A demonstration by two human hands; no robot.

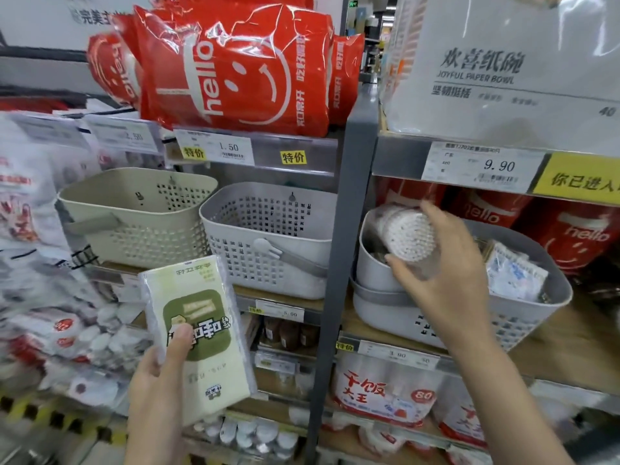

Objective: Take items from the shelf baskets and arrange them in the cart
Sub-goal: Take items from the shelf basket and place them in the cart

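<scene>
Left hand (157, 374) gripped a green-and-white packet (198, 333), thumb on its front, held in front of the shelves below the white basket (268, 243). Right hand (446, 263) had fingers curled round a clear tub of cotton swabs (407, 236), at the grey basket (469, 297) rim on the right shelf.

Even, bright store light is cast from above, and glare is thrown off the red plastic packs (235, 62). The left edge is smeared by blur, and the frame is bent by wide-angle distortion
</scene>
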